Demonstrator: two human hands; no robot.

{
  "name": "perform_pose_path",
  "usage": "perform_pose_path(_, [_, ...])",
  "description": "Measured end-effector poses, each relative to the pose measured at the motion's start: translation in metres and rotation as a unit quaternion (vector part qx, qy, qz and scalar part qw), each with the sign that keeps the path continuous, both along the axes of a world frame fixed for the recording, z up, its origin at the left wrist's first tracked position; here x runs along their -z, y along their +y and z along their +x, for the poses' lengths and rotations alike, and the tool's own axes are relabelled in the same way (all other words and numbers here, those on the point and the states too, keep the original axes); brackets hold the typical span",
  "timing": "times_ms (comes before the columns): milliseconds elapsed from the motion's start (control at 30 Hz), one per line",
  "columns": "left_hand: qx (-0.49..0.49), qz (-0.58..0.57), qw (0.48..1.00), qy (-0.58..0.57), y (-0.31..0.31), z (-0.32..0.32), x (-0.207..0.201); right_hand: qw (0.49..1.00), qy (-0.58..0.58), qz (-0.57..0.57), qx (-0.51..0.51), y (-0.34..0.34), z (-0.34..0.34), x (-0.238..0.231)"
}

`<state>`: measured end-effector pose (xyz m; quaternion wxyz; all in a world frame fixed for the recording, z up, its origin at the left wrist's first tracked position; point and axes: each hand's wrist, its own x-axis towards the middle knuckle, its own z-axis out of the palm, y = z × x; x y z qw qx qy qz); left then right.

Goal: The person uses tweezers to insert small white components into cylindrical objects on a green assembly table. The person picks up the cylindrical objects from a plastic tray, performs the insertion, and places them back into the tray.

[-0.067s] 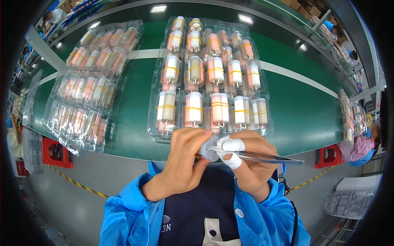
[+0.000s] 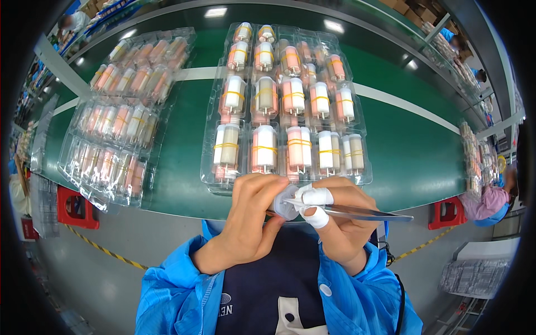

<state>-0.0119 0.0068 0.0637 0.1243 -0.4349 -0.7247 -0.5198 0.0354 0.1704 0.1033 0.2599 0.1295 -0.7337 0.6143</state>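
Note:
My left hand point(image 2: 245, 223) is closed around a small cylinder point(image 2: 286, 203), its pale translucent round end turned toward my right hand. In my right hand point(image 2: 340, 215), thumb and forefinger, both wrapped in white tape, pinch a pair of metal tweezers point(image 2: 368, 213). The long shiny back end sticks out to the right, and the thin tip reaches the cylinder's round end. What the tip grips there is too small to make out. Just beyond my hands lies a clear plastic tray point(image 2: 363, 162) with rows of white, pink and beige cylinders point(image 2: 264, 148) bundled by yellow rubber bands.
More clear trays point(image 2: 72, 162) of bundled cylinders stand to the left on the green table point(image 2: 178, 167). Red stools point(image 2: 78, 209) are at both sides below the table edge. A person in pink point(image 2: 484, 198) sits at the far right, near further filled trays point(image 2: 472, 162).

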Motion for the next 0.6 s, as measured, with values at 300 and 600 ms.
perform_pose_path(300, [-0.014, 0.002, 1.000, 0.002, 0.0004, -0.0002, 0.0009, 0.999, -0.013, -0.029, 0.001, -0.0031, -0.0024, 0.0036])
perform_pose_path(600, [-0.011, 0.002, 1.000, -0.007, -0.0007, -0.0001, 0.0041, 0.998, -0.018, -0.066, -0.007, -0.0030, -0.0034, 0.0102])
